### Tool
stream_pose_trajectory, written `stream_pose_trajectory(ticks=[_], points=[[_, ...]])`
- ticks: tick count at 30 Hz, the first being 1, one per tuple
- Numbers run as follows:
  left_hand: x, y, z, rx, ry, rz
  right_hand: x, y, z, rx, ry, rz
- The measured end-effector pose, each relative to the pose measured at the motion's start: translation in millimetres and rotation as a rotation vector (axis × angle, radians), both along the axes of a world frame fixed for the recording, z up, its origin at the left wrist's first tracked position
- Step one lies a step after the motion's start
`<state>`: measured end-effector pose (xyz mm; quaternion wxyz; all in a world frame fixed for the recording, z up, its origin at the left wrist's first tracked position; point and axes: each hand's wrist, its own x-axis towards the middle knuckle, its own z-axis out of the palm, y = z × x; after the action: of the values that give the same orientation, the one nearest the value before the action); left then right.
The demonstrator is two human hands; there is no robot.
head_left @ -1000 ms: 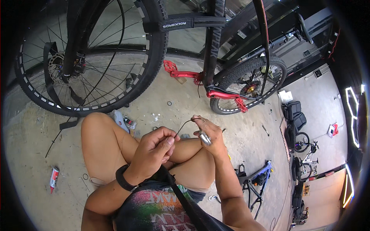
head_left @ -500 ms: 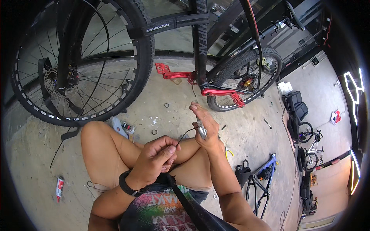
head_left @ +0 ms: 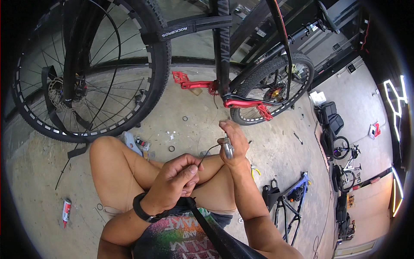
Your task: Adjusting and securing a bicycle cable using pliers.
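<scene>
A bare concrete floor (head_left: 43,172) ran through the workshop, with dark glazing behind it and a pale wall at the right. On the left, the bicycle's big front wheel (head_left: 157,82) stood over the ground, and a white-and-red tube (head_left: 66,211) lay below it. Near the middle, the left hand (head_left: 177,177) was clamped on a thin dark cable (head_left: 209,152), thumb pressed against the curled forefinger. The cable arched rightward across the gap between the hands, above the person's crossed legs, to the right hand (head_left: 236,146). There a silver metal piece (head_left: 228,151) sat gripped against the palm side, the longer fingers reaching upward; exactly which fingers secured it was hard to tell.

A second earlier, the cable had looped up to the right fingertips; now its far end met the metal piece lower in that hand. That seemed to bring the two parts together for the work in hand, though whether the cable had entered the piece could not be made out.

Farther right lay yellow-handled pliers (head_left: 256,172), then a blue-and-black frame (head_left: 297,184) and some black padded seats (head_left: 331,116).
</scene>
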<state>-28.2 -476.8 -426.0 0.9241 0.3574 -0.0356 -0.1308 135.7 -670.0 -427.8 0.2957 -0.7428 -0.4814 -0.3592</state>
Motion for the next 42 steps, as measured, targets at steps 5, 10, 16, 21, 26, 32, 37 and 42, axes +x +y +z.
stream_pose_trajectory(ticks=[5, 10, 16, 21, 26, 32, 37, 42], points=[[0.4, 0.7, -1.3, -0.004, -0.003, -0.003, 5.0, -2.2, 5.5, -0.012, -0.056, -0.015], [0.0, 2.8, 1.1, -0.012, -0.008, -0.003, 2.4, -8.6, 2.9, -0.076, -0.013, 0.012], [0.2, 4.9, 3.0, 0.074, -0.036, 0.043, -5.7, -2.5, 9.1, -0.081, 0.084, 0.041], [0.5, 5.9, 5.9, 0.087, -0.071, 0.058, -15.6, 1.1, 9.9, -0.075, 0.268, 0.000], [4.8, 0.1, 3.5, 0.083, -0.033, 0.166, -10.0, 6.6, 6.2, -0.103, 0.264, 0.006], [32.0, 7.9, -9.4, 0.265, -0.116, 0.395, 3.1, 10.0, -8.5, -0.353, 0.348, -0.114], [127.6, 14.6, -63.9, 0.479, -0.137, 0.343, 84.8, -7.8, -87.4, -0.950, 0.889, -0.469], [231.6, -15.2, -115.6, 0.381, 0.089, 0.241, 142.3, -52.7, -180.6, -1.108, 0.955, -0.583]])
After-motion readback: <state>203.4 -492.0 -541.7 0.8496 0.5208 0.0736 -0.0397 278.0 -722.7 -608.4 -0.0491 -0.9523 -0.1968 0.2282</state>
